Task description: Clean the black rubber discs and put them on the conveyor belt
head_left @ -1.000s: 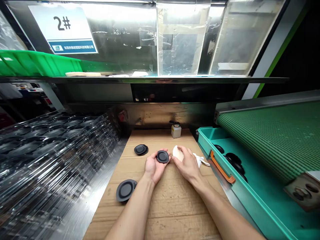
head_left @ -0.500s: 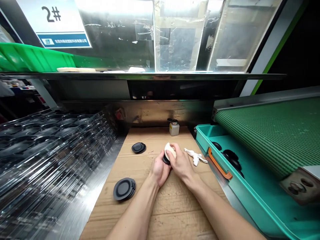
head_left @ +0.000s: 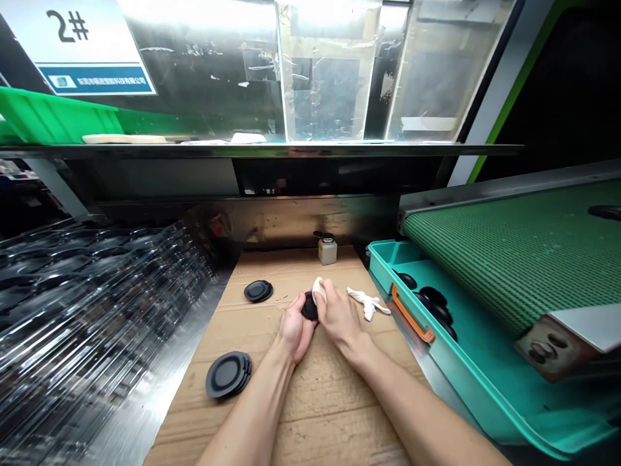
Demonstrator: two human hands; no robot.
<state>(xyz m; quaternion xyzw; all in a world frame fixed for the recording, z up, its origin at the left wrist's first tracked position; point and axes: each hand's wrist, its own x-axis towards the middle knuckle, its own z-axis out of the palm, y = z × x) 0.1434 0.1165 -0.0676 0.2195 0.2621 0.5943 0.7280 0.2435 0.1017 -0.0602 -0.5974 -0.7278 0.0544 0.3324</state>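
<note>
Cupped palm up, my left hand (head_left: 294, 327) holds a round black plastic disc (head_left: 309, 307) over the cardboard sheet (head_left: 339, 395). My right hand (head_left: 339, 315) pinches a pale cream pad (head_left: 317, 288) against the disc's right side, and its fingers partly hide both. To the left lie a small stack of black lids (head_left: 258, 290) and a larger stack of black lids (head_left: 229, 375). A crumpled white cloth (head_left: 369, 302) lies right of my right hand. Farther back stands a small whitish bottle (head_left: 327, 250) with its dark cap flipped up.
A teal bin (head_left: 485, 375) with an orange handle (head_left: 410, 315) stands on the right with several black pieces inside. Above it runs a green conveyor belt (head_left: 509, 259) carrying a dark piece (head_left: 606, 211). Clear plastic trays (head_left: 97, 310) pile up on the left. A metal shelf (head_left: 272, 151) spans the back.
The cream pad has shifted towards the right side of the disc, baring more of its black face. A dark piece has come into view on the belt. The whole view has turned slightly right.
</note>
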